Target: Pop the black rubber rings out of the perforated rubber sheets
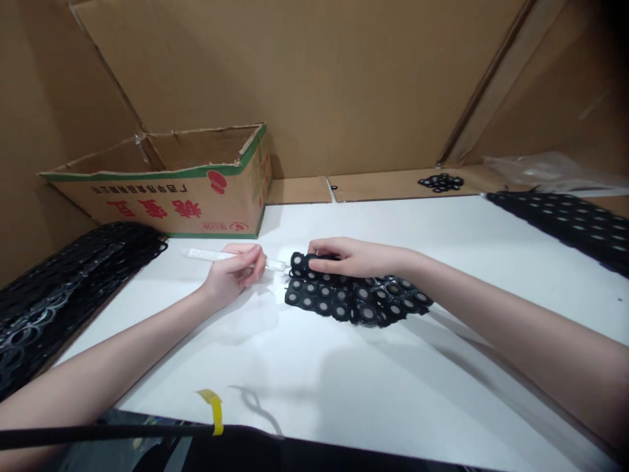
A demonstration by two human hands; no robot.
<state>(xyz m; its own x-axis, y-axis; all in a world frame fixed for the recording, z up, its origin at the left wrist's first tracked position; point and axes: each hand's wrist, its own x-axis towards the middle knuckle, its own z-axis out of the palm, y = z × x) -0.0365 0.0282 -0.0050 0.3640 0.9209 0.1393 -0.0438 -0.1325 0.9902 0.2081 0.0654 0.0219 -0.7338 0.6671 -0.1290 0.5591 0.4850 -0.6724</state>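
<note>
My left hand point(236, 270) is closed around a white pen-shaped tool point(200, 254), whose thin tip points right and meets the left edge of a black sheet of joined rings point(322, 305). Pale round centres show in the rings. My right hand point(351, 257) lies over the upper part of this sheet, thumb and fingers closed on its folded-up edge. The sheet rests on the white tabletop point(275, 367), its lower right part uneven. Part of it is hidden under my right hand and forearm.
An open cardboard box point(196, 203) stands at the back left. Black ring strips point(63, 282) are heaped at the left. Another black ring sheet point(565, 219) lies at the right, and a small ring cluster point(441, 182) at the back. A dark bar with yellow tape point(215, 413) crosses the front.
</note>
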